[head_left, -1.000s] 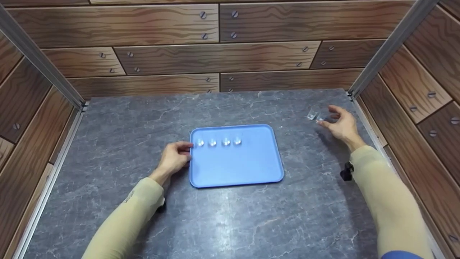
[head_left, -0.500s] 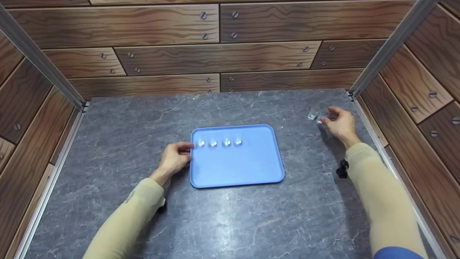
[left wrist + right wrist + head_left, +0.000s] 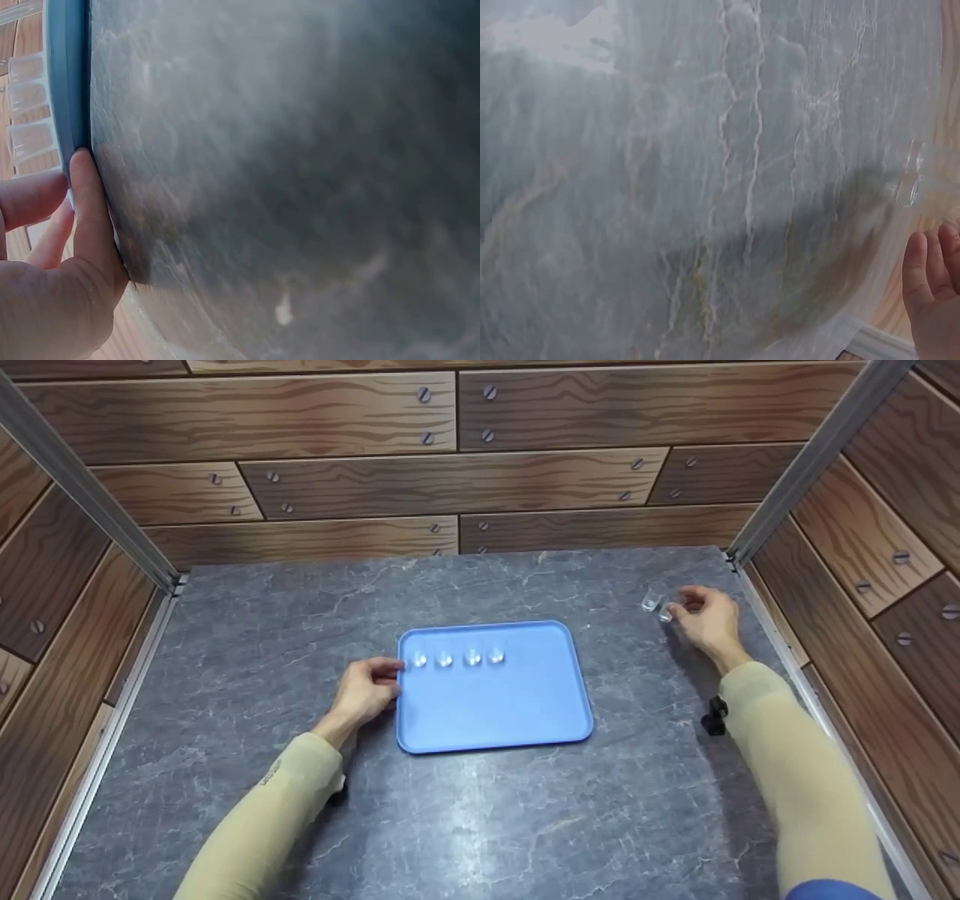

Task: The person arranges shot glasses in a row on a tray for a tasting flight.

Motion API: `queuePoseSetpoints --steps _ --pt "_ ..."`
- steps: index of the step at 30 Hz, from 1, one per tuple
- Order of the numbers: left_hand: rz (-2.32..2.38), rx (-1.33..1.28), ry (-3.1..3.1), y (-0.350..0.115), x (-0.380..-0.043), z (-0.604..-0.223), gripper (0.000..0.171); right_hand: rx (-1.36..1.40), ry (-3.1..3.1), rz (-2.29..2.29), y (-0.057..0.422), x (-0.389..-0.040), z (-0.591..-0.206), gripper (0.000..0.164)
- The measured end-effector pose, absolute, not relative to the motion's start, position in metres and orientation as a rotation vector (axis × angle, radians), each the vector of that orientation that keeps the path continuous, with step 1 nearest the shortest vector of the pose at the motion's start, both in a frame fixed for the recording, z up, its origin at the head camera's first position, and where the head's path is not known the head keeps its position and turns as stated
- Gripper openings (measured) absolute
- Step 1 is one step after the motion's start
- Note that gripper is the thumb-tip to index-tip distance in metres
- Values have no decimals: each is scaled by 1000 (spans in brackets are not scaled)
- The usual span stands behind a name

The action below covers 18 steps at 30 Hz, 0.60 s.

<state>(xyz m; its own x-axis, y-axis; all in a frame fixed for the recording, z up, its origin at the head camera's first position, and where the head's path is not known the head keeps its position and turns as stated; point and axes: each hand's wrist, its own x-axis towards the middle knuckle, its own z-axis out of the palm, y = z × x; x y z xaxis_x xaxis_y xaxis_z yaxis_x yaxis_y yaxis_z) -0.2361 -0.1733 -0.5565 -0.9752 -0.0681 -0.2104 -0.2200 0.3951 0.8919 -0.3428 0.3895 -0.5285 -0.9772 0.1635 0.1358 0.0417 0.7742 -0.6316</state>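
Observation:
A blue tray point(image 3: 495, 705) lies on the table, bearing several small clear shot glasses point(image 3: 472, 657) in a row near its far edge. My left hand point(image 3: 364, 686) holds the tray's left rim; in the left wrist view its fingertips point(image 3: 84, 161) meet the blue edge point(image 3: 67, 82). At the far right, my right hand point(image 3: 709, 619) pinches a clear shot glass point(image 3: 665, 615) with thumb and fingers. Another shot glass point(image 3: 650, 602) stands just left of it. In the right wrist view several fingers point(image 3: 916, 270) show below the two glasses point(image 3: 907, 189), with the thumb hidden.
A grey marbled table point(image 3: 300, 600) carries everything. Wood-patterned walls point(image 3: 360, 484) enclose it at the back and both sides, with metal posts point(image 3: 795, 457) at the corners. The tray's right half shows bare blue surface.
My right hand has drawn its thumb and fingers together round the nearer shot glass and shifted slightly left. The left hand, the tray and its glasses look unmoved.

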Motion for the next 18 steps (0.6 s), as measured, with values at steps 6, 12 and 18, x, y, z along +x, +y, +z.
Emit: queuePoseSetpoints --steps 6,12,18 --pt "1621 -250 2515 -173 -236 -556 49 -6 -2720 926 384 -332 -525 40" --pt "1601 -256 2520 -172 -236 -555 49 113 -2650 924 370 -323 -524 34" --pt "1618 -259 2510 -172 -235 -556 49 206 -2653 1023 347 -319 -522 35"
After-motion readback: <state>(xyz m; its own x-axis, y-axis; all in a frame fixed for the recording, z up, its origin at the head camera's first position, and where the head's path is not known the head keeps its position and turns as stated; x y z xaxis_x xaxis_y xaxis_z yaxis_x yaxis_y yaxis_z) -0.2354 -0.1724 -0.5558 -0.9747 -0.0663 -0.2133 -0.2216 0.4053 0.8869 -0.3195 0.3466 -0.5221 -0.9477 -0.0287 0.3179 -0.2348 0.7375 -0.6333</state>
